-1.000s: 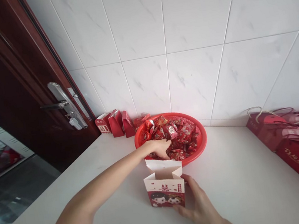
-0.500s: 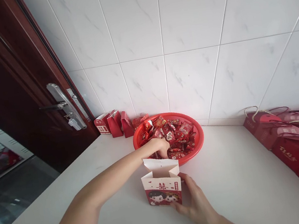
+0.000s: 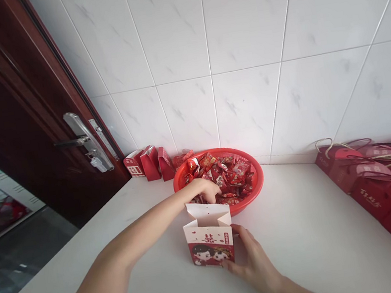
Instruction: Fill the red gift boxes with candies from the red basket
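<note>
Left hand (image 3: 205,190) grasping candies (image 3: 227,176) in red basket (image 3: 255,190), right hand (image 3: 251,260) gripping open box (image 3: 209,235).

Single head view looks down, fairly near, toward counter (image 3: 303,228) and wall (image 3: 238,37).
</note>
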Motion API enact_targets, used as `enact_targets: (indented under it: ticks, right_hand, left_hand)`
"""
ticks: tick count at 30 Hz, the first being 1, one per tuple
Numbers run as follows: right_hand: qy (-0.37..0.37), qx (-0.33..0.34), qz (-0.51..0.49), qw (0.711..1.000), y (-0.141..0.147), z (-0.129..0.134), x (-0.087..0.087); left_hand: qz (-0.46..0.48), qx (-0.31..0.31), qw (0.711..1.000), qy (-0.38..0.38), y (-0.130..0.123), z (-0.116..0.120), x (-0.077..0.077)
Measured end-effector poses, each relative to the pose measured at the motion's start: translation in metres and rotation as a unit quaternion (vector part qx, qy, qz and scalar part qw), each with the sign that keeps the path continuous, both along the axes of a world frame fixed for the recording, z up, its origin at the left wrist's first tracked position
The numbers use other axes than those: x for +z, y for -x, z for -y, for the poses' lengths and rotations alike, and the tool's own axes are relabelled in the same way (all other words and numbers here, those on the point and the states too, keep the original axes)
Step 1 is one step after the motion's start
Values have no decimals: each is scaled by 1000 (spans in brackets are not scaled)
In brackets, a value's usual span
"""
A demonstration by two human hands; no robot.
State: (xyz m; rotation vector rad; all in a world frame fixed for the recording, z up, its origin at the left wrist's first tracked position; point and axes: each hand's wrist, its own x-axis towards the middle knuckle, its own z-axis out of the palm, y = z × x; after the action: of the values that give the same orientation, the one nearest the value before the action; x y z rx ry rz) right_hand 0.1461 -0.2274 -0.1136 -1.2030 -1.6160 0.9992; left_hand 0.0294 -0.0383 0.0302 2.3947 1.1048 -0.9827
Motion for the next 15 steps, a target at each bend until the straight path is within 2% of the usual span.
enact_targets:
  ticks: [4, 10, 15]
  right_hand:
    - [3, -6, 0, 1000, 0, 0, 1]
    - [2, 1, 2, 1000, 0, -1, 0]
    - [-4, -2, 4, 1000, 0, -1, 0]
  left_hand:
    - [-15, 4, 1000, -2, -3, 4, 0]
    - [-16, 66, 997, -20, 2, 9, 9]
    - [-15, 27, 999, -37, 7, 12, 12]
